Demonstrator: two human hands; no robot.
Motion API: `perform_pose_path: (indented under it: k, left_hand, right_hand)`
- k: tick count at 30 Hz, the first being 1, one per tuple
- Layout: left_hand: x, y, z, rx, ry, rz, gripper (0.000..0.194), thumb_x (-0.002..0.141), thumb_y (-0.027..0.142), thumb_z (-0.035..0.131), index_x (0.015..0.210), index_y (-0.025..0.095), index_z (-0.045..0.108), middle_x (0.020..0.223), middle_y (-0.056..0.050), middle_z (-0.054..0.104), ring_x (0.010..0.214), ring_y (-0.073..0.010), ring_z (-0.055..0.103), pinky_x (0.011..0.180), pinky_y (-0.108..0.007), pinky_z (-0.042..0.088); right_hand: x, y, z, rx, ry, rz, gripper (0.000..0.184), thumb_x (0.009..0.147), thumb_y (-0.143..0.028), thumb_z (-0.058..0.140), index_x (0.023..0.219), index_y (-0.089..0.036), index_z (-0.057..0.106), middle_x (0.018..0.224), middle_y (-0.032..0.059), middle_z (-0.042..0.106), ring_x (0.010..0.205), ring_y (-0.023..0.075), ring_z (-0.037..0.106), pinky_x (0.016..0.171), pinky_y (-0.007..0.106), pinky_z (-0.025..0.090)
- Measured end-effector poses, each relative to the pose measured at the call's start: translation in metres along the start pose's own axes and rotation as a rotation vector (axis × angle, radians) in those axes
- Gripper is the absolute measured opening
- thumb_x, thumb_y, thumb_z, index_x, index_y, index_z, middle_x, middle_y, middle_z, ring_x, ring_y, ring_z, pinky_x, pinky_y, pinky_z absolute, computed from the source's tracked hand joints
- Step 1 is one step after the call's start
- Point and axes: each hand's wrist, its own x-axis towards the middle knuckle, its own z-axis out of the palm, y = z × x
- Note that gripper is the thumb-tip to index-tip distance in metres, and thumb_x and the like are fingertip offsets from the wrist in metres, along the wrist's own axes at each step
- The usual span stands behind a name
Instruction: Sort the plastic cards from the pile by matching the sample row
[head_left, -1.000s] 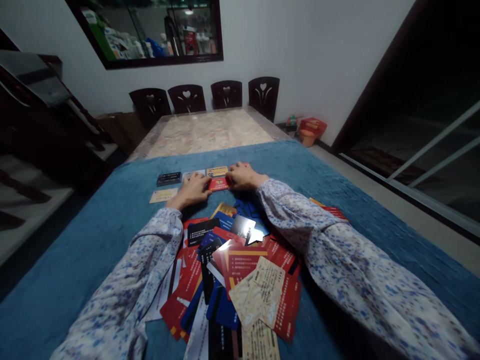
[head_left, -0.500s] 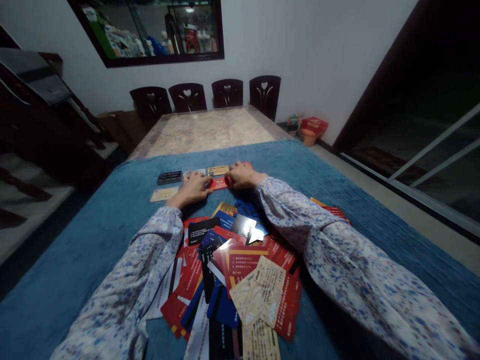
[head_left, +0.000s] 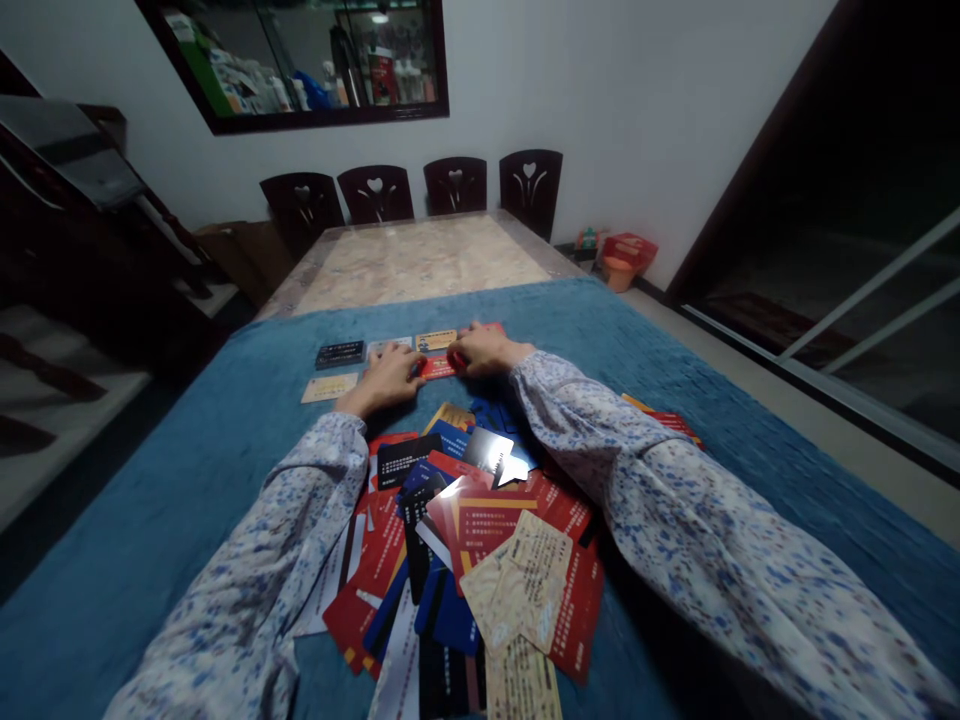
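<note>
touching a red card (head_left: 440, 367), left hand (head_left: 391, 376), right hand (head_left: 484, 350), grips unclear, its small lettering (head_left: 441, 374) illegible

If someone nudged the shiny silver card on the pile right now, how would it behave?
The silver card looks thin, flat and straight-edged, so probably light and fairly stiff. Its bright glare suggests a smooth, perhaps slippery face. Resting on the overlapping pile, it would likely slide rather than roll.

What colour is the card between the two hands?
The card between the left hand and the right hand is red, as the head view shows.
</note>
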Motion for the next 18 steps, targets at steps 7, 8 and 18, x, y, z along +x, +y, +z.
perform_pose_path:
  k: [7, 8, 18]
  left_hand:
    - [-0.001, 0.002, 0.001, 0.005, 0.004, 0.013, 0.03, 0.091, 0.032, 0.057, 0.118, 0.024, 0.068, 0.126, -0.014, 0.064, 0.126, -0.0371, 0.048, 0.1, -0.056, 0.04]
    - [-0.001, 0.002, 0.0, 0.004, 0.001, 0.011, 0.03, 0.091, 0.032, 0.057, 0.117, 0.024, 0.068, 0.126, -0.014, 0.064, 0.126, -0.0372, 0.048, 0.1, -0.057, 0.039]
    - [-0.001, 0.002, 0.001, -0.01, 0.014, 0.01, 0.025, 0.093, 0.031, 0.059, 0.114, 0.026, 0.071, 0.127, -0.013, 0.065, 0.126, -0.0363, 0.049, 0.102, -0.055, 0.039]
  right_hand:
    - [0.005, 0.006, 0.006, -0.025, 0.013, -0.039, 0.044, 0.086, -0.038, 0.07, 0.128, -0.025, 0.072, 0.135, 0.0138, 0.067, 0.122, 0.035, 0.053, 0.094, 0.042, 0.045]
    - [0.007, 0.008, 0.006, -0.032, 0.013, -0.046, 0.045, 0.086, -0.041, 0.072, 0.128, -0.025, 0.072, 0.136, 0.0138, 0.067, 0.123, 0.0347, 0.053, 0.095, 0.042, 0.044]
    - [0.011, 0.01, 0.009, -0.034, 0.011, -0.059, 0.05, 0.083, -0.045, 0.075, 0.131, -0.031, 0.07, 0.137, 0.0116, 0.067, 0.121, 0.0347, 0.054, 0.095, 0.041, 0.044]
